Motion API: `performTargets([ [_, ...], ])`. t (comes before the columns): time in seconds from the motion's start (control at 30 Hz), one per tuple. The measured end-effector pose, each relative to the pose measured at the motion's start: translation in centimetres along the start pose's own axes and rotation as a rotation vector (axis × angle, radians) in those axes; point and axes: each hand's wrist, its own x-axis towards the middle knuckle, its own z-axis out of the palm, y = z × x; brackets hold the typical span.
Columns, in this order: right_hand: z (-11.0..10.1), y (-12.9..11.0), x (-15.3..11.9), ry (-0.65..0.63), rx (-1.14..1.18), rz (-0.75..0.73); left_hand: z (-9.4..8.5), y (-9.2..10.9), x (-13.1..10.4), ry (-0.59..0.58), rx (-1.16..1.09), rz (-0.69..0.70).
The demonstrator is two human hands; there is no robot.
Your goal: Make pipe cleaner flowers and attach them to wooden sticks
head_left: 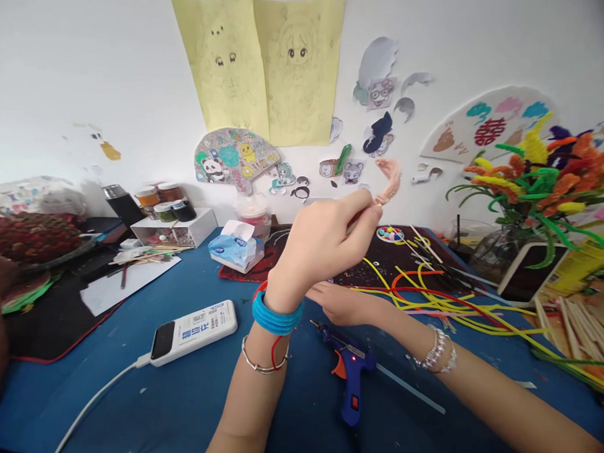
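Pink and fuzzy, a curled pipe cleaner is being held up in front of the wall, its lower end pinched between the fingertips of the left hand, whose grip is clenching tight on it. The right hand is lying lower down, close to the blue desk, fingers stretched out flat and holding nothing that I can see, just behind the blue glue gun that is lying on its side. To my eye the bending is going best when the pinch is sitting close to the curve, so the wire inside is turning where the fingers want it and the fluff is not being crushed. Loose yellow, red and green pipe cleaners are sprawling across the desk to the right. A glass vase is holding pipe-cleaner flowers, a white box is carrying small lidded jars, and a tissue pack is showing one sheet pulled up.
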Motion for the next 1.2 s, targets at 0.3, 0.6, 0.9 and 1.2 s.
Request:
performTargets([
  [0.3, -2.1, -7.5, -4.4, 0.02, -0.191, 0.5, -0.8, -0.1, -0.3, 0.039, -0.044, -0.001],
  [0.6, 2.1, -13.2, -6.5, -0.171, -0.129, 0.977, -1.3, 0.6, -0.7, 0.038, -0.064, 0.039],
  [0.9, 5.4, -13.0, -9.0, 0.221, 0.204, 1.174, -2.3, 1.0, -1.5, 0.009, -0.079, 0.04],
  [1.2, 6.0, -14.7, -9.2, 1.002, 1.81, 0.689, -3.8, 0.4, -2.2, 0.057, -0.095, -0.009],
])
